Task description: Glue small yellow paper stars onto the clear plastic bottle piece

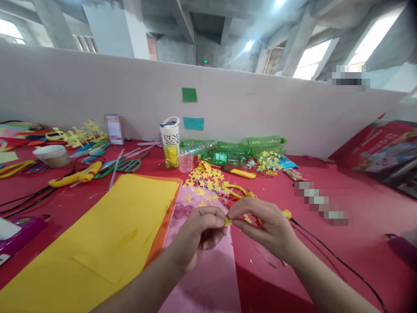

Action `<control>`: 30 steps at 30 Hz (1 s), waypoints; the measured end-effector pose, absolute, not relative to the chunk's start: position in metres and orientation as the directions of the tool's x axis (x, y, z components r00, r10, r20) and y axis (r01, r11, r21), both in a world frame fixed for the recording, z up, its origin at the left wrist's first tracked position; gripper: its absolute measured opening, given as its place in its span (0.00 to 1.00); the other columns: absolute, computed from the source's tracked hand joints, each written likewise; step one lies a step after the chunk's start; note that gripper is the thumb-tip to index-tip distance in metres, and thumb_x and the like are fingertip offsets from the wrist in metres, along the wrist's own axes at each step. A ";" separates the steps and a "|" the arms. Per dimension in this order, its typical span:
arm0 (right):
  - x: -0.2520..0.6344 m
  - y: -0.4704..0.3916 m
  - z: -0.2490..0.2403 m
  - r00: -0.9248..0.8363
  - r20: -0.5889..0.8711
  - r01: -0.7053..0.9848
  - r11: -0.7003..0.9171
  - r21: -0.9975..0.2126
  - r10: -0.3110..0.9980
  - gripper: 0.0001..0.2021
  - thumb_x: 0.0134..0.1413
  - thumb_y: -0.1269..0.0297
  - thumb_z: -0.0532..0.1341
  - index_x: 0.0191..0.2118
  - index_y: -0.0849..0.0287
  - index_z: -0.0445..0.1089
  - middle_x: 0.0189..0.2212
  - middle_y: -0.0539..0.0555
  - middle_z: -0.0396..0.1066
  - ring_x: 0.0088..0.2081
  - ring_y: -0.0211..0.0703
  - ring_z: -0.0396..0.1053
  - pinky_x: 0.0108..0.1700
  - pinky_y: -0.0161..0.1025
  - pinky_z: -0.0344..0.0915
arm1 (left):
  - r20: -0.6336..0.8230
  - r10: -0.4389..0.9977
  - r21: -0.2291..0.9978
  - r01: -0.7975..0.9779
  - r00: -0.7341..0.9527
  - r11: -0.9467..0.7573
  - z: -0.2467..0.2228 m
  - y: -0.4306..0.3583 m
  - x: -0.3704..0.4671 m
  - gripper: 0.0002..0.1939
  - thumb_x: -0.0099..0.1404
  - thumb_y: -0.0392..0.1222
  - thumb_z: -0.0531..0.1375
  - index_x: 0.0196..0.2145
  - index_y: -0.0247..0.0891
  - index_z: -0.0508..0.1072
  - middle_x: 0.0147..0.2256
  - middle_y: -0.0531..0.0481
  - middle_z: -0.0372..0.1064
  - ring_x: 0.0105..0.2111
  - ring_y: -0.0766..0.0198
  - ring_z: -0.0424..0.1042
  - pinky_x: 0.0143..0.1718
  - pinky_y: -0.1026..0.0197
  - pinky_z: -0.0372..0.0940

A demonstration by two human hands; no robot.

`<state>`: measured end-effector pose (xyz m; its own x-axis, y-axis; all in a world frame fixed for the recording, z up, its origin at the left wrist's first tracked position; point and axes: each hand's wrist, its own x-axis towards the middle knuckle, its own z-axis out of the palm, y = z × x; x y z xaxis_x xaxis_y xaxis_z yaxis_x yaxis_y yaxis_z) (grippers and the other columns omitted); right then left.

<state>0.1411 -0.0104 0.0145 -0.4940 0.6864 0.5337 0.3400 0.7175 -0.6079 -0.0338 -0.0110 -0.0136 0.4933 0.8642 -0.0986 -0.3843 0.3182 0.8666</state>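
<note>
A small yellow paper star is pinched between my two hands above the pink sheet. My left hand closes on its left side with thumb and forefinger, the other fingers curled under. From the right, my right hand grips it between thumb and fingertips. The fingers cover most of the star. Just beyond my hands lies a pile of loose yellow stars, some of them spread onto the pink sheet. Yellow-handled pliers or scissors lie partly behind my right hand.
Yellow sheets over orange ones cover the left front. Green plastic bottles, a patterned cup, a yellow cutter and a star cluster line the back. A yellow glue gun lies left; a black cord runs right.
</note>
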 end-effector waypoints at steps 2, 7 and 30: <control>0.143 -0.010 0.015 -0.501 0.550 0.313 0.732 -0.604 0.668 0.04 0.57 0.72 0.59 0.36 0.56 0.69 0.31 0.50 0.73 0.34 0.36 0.71 0.37 0.35 0.67 | -0.130 0.840 0.874 -0.339 0.527 0.348 -0.011 -0.013 -0.034 0.07 0.52 0.38 0.55 0.19 0.35 0.66 0.14 0.57 0.54 0.13 0.75 0.46 0.14 0.67 0.36; 0.152 -0.006 0.005 -0.373 0.548 0.364 0.662 -0.656 0.749 0.04 0.57 0.71 0.59 0.33 0.56 0.69 0.28 0.49 0.71 0.30 0.36 0.69 0.34 0.34 0.65 | 0.114 0.945 0.987 0.076 0.306 -0.144 -0.001 -0.009 -0.046 0.11 0.61 0.41 0.54 0.22 0.36 0.67 0.19 0.55 0.58 0.18 0.72 0.53 0.19 0.66 0.48; 0.133 -0.007 -0.015 -0.347 0.346 0.536 0.487 -0.690 0.872 0.04 0.53 0.71 0.57 0.31 0.56 0.66 0.18 0.43 0.55 0.19 0.32 0.54 0.22 0.31 0.52 | 0.622 0.745 0.525 0.578 0.240 -0.624 -0.042 0.003 -0.044 0.07 0.61 0.31 0.57 0.35 0.41 0.72 0.33 0.50 0.58 0.36 0.60 0.61 0.36 0.57 0.60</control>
<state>0.1332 -0.0070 -0.0155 -0.3469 0.8719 0.3457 0.5361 0.4868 -0.6897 -0.0443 0.0032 -0.0416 0.2403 0.7455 0.6217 0.5784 -0.6243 0.5251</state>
